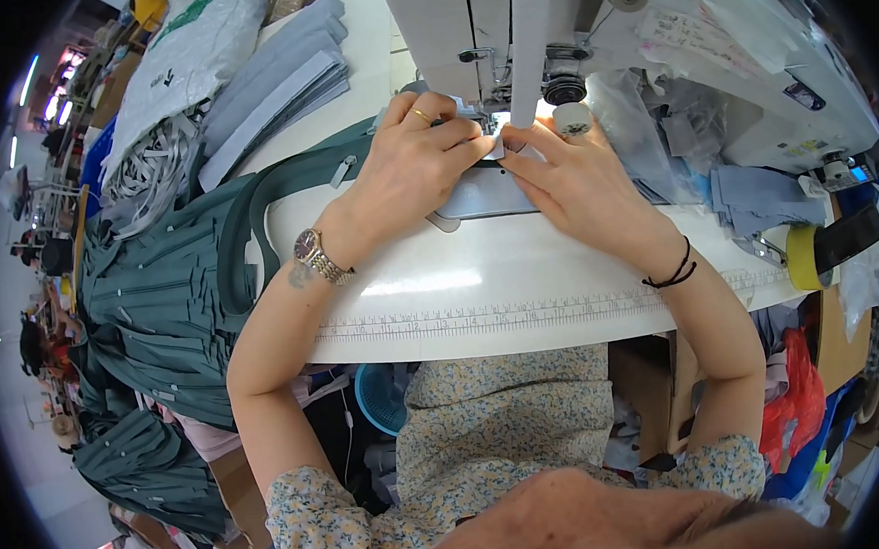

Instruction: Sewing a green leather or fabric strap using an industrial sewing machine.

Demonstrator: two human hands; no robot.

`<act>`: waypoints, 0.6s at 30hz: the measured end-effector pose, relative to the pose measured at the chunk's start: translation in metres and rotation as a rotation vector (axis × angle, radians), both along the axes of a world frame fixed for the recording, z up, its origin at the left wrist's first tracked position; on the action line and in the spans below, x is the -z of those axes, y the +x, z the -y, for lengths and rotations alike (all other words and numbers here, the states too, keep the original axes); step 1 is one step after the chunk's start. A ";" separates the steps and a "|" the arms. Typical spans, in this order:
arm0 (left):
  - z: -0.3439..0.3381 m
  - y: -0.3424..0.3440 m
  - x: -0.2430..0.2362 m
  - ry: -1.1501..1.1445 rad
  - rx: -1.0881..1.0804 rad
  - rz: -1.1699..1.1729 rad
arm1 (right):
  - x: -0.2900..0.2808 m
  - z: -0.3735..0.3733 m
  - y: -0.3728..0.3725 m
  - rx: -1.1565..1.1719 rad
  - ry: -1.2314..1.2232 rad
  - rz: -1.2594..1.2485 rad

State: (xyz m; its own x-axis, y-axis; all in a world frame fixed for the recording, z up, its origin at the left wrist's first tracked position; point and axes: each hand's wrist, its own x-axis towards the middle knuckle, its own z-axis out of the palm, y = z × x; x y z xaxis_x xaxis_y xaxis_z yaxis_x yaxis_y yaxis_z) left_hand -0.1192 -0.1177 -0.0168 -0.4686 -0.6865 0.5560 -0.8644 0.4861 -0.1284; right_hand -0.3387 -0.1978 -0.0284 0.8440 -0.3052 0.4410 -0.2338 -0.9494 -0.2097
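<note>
Both hands meet at the needle area of a white sewing machine (467,34). My left hand (409,167), with curled fingers, is closed on a dark green zipper (300,172), whose metal slider (345,170) lies beside the wrist. The zipper runs left and loops down at the table's left side. My right hand (579,178) has thumb and forefinger pinched together just right of the needle. A small whitish piece (498,150) shows between the fingertips of the two hands; what exactly the right fingers grip is hidden. Under the hands lies the metal bed plate (495,194).
A heap of dark green zippers (162,289) hangs off the left edge. Behind it lie grey-blue cut fabric pieces (285,84) and a white plastic bag (185,64). A printed ruler (501,318) follows the table's front edge. Yellow tape (804,257) stands at the right.
</note>
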 end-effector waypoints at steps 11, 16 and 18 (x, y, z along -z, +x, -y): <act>0.002 0.002 0.004 -0.032 0.032 0.041 | -0.002 -0.003 -0.001 0.022 0.022 -0.023; 0.005 0.003 0.003 -0.022 0.039 0.030 | -0.001 -0.002 -0.001 0.031 0.008 -0.020; 0.006 0.004 0.004 -0.023 0.049 0.014 | -0.001 -0.001 -0.001 0.029 0.007 -0.018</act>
